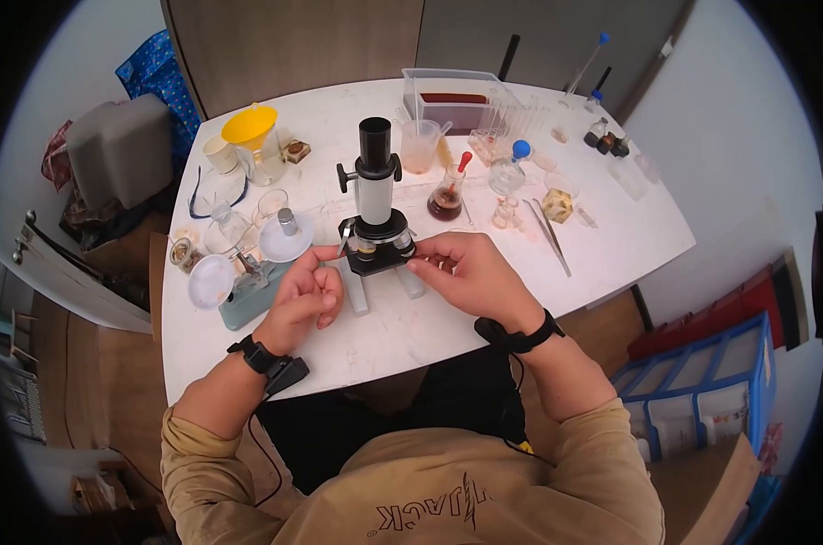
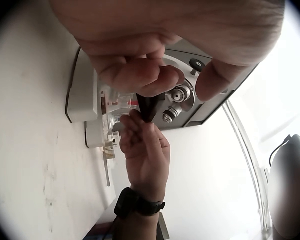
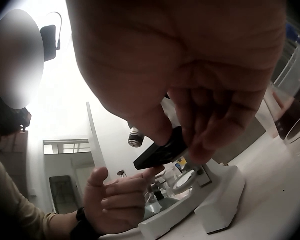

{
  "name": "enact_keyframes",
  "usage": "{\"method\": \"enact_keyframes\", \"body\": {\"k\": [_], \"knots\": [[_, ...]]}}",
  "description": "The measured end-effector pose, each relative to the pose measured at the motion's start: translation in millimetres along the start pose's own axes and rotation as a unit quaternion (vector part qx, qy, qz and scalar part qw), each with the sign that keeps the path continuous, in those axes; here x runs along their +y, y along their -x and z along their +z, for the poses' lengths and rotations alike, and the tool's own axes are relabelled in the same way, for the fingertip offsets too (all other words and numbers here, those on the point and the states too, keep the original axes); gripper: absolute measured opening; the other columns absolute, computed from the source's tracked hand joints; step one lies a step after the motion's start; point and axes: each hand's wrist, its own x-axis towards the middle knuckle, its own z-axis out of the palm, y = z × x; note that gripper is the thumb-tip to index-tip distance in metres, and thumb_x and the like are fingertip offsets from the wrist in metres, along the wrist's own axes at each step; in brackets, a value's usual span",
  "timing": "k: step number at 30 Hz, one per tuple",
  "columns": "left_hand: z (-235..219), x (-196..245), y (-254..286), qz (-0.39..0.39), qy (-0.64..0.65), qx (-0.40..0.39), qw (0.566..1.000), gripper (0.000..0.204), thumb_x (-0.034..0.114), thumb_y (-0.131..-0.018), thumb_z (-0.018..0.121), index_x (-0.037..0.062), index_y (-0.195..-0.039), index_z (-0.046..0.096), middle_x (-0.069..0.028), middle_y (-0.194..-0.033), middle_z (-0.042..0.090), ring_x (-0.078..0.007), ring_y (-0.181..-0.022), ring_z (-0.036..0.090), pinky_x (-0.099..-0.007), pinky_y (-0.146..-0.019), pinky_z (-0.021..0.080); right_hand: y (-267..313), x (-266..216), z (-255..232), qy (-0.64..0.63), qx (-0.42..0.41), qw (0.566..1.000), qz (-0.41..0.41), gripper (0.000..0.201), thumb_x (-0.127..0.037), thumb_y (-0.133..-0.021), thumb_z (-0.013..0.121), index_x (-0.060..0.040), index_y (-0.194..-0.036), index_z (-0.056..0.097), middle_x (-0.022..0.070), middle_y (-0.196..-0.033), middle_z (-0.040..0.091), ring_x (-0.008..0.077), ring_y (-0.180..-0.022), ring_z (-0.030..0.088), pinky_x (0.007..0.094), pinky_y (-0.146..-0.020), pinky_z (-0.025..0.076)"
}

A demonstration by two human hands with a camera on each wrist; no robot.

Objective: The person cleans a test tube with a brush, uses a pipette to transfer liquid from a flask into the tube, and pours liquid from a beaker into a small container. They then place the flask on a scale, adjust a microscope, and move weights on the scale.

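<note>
Far L on the surface [image 1: 402, 336], a jar [image 1: 184, 256] stands near a balance [image 1: 245, 304] w/ a greenish base & 2 white pans; a metal weight [image 1: 287, 219] sits on its R pan. Behind: a yellow funnel [image 1: 250, 124] set in a clear glass vessel, w/ a pale cup [image 1: 219, 156] just beside.

Next, the L hand [image 1: 304, 302]: index finger extended, its tip touching the L edge of the microscope's black stage [image 1: 369, 266]; the other fingers are bent & hold nothing.

The microscope [image 1: 375, 197] stands upright btwn both hands, near the front edge, its pale feet on the surface. L wrist view shows metal objectives [image 2: 178, 94] by the stage.

The R hand [image 1: 484, 277] is at the stage's R side, thumb & fingers closed on its edge, nearly together, w/ only the stage edge btwn them.

Behind the microscope & to its R: a plastic pitcher [image 1: 420, 145], a clear tub [image 1: 411, 91] w/ dark red contents, & a conical flask [image 1: 445, 203] of dark liquid w/ a red-bulbed dropper [image 1: 465, 163] in it. Then a blue-topped flask [image 1: 506, 177], metal tweezers [image 1: 550, 241] lying flat, a yellow-brown block [image 1: 556, 206] & small dark bottles [image 1: 593, 138] far R.
</note>
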Motion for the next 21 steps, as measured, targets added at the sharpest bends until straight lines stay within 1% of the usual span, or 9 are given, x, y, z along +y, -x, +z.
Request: {"method": "enact_keyframes", "body": {"k": [5, 12, 18, 20, 21], "knots": [[0.7, 2.0, -0.6, 0.001, 0.004, -0.002, 1.0, 0.066, 0.013, -0.099, 0.073, 0.0059, -0.158, 0.045, -0.0032, -0.09, 0.056, -0.0118, -0.067, 0.052, -0.0268, -0.061, 0.043, -0.7, 1.0, 0.0, 0.008, 0.001, 1.0, -0.005, 0.025, -0.017, -0.105, 0.084, 0.0035, -0.118, 0.082, 0.0022, -0.086, 0.076, 0.007, -0.076, 0.063, 0.0275, -0.07, 0.054], [0.4, 1.7, -0.7, 0.006, 0.008, -0.005, 1.0, 0.066, 0.014, -0.099, 0.074, 0.0071, -0.158, 0.045, -0.0044, -0.092, 0.057, -0.0116, -0.068, 0.052, -0.0263, -0.061, 0.043, -1.5, 0.5, -4.3, 0.025, -0.01, 1.0, -0.015, 0.025, -0.018, -0.104, 0.085, 0.003, -0.118, 0.082, 0.0016, -0.086, 0.076, 0.0069, -0.076, 0.062, 0.0275, -0.07, 0.053], [0.6, 2.5, -0.9, 0.005, 0.009, 0.001, 1.0, 0.067, 0.012, -0.1, 0.074, 0.0082, -0.159, 0.045, -0.0048, -0.093, 0.057, -0.0114, -0.069, 0.052, -0.0261, -0.062, 0.043, -2.2, 6.4, 1.1, -0.011, -0.003, 1.0, -0.002, 0.025, -0.019, -0.105, 0.084, 0.0029, -0.118, 0.082, 0.0026, -0.087, 0.076, 0.0071, -0.077, 0.063, 0.0274, -0.072, 0.054], [1.4, 3.9, -1.0, 0.006, 0.007, 0.0, 1.0, 0.066, 0.012, -0.1, 0.073, 0.0084, -0.16, 0.045, -0.0049, -0.093, 0.058, -0.0115, -0.069, 0.052, -0.0261, -0.063, 0.043, -2.0, 6.8, 2.1, -0.013, 0.006, 1.0, -0.009, 0.025, -0.021, -0.102, 0.084, 0.0, -0.116, 0.085, 0.0094, -0.086, 0.079, 0.0145, -0.073, 0.066, 0.0325, -0.07, 0.055], [1.2, 4.6, -0.6, 0.007, 0.005, 0.0, 1.0, 0.066, 0.012, -0.1, 0.073, 0.0086, -0.16, 0.045, -0.0049, -0.093, 0.058, -0.0117, -0.069, 0.052, -0.0262, -0.063, 0.043, -2.4, 4.2, -1.3, -0.014, 0.006, 1.0, -0.01, 0.025, -0.021, -0.102, 0.084, 0.0, -0.116, 0.085, 0.0094, -0.086, 0.079, 0.0145, -0.073, 0.066, 0.0325, -0.07, 0.055]]}}
